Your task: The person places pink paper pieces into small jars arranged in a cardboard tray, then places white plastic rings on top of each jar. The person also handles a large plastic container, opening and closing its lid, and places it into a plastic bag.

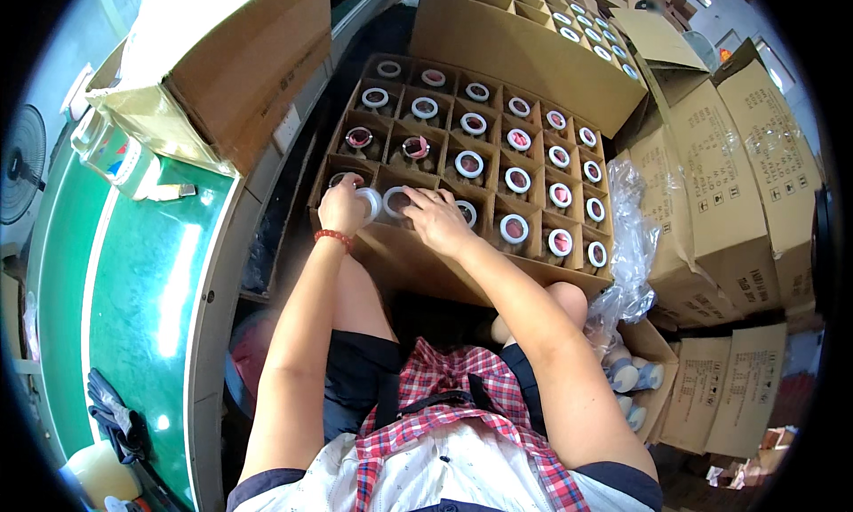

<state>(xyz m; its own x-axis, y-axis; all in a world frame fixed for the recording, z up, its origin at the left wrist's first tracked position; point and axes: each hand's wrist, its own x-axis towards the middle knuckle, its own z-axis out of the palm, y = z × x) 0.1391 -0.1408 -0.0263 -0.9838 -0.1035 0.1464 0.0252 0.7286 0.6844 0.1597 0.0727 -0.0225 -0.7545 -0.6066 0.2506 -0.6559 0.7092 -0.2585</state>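
Nearly all cells of divided carton hold jars — left hand clasps white-rimmed jar, right hand rests open-fingered on neighbouring jar; front corner unfinished.

White-rimmed jars upright in front-row box cells

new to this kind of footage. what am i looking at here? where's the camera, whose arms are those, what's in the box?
There is no robot here. A person wears a wide fisheye camera on the head, looking down, so the two bare forearms coming up from the lower edge are their own, and straight edges bend near the rim.

In front of their knees sits an open cardboard box split by dividers into cells, most holding a jar with a white rim.

The left hand, with a red bead bracelet on its wrist, holds a white ring-shaped lid over the near-left cells. The right hand rests on the next jar.

To the left runs a green conveyor belt; more cartons are stacked to the right.
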